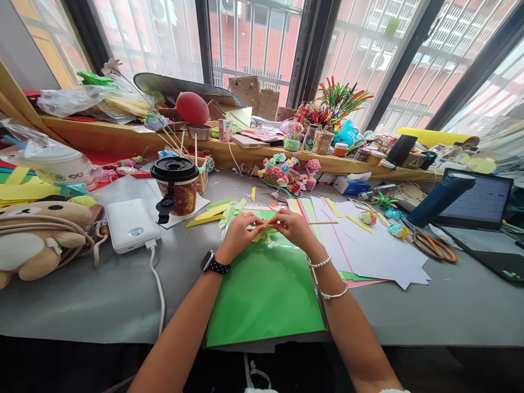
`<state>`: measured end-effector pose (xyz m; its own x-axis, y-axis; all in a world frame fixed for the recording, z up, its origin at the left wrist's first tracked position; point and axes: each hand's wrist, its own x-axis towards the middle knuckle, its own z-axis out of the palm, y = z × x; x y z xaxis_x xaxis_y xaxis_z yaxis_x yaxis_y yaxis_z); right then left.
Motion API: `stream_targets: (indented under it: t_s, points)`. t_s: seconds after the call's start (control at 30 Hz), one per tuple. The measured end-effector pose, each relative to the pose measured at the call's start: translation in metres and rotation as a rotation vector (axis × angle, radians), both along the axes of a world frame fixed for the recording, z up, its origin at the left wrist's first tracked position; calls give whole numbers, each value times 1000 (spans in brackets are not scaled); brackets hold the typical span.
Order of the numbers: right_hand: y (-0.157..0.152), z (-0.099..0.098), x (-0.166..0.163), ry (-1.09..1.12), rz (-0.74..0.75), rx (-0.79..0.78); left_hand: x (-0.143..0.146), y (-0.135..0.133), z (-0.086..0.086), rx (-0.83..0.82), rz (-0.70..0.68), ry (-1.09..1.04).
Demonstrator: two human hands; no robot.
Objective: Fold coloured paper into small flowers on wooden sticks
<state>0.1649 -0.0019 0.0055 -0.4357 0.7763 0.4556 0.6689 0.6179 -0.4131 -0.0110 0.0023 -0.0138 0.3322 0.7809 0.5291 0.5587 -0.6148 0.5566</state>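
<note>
Both hands meet above the upper end of a green sheet [266, 295] in a clear sleeve. My left hand [241, 233], with a watch on its wrist, pinches a small yellow-green paper piece [259, 234] between thumb and fingers. Close against it, my right hand [293, 228] pinches the same piece from the other side; the fingers hide much of it. A pale, whitish-green bit [269, 239] shows just below the fingertips. From behind the right hand a thin wooden stick [323, 222] points right; whether that hand holds it I cannot tell.
Yellow and green paper strips [210, 213] lie left of the hands. White sheets [368, 256] spread to the right, near scissors [434, 246] and a laptop [478, 207]. A lidded cup [176, 188] and white power bank [131, 225] stand left. Paper flowers [282, 172] sit behind.
</note>
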Motion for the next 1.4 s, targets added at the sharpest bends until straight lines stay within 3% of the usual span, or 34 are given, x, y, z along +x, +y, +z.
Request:
stream_targets:
  t_s: [0.3, 0.67, 1.13, 1.4]
  points:
    - [-2, 0, -2, 0, -36, 65, 1, 2, 0, 15, -3, -50]
    - [1, 0, -3, 190, -74, -141, 2, -1, -2, 202, 63, 15]
    - [1, 0, -2, 273, -51, -316, 4, -3, -1, 169, 47, 31]
    - [1, 1, -1, 246, -66, -264, 3, -2, -1, 117, -24, -49]
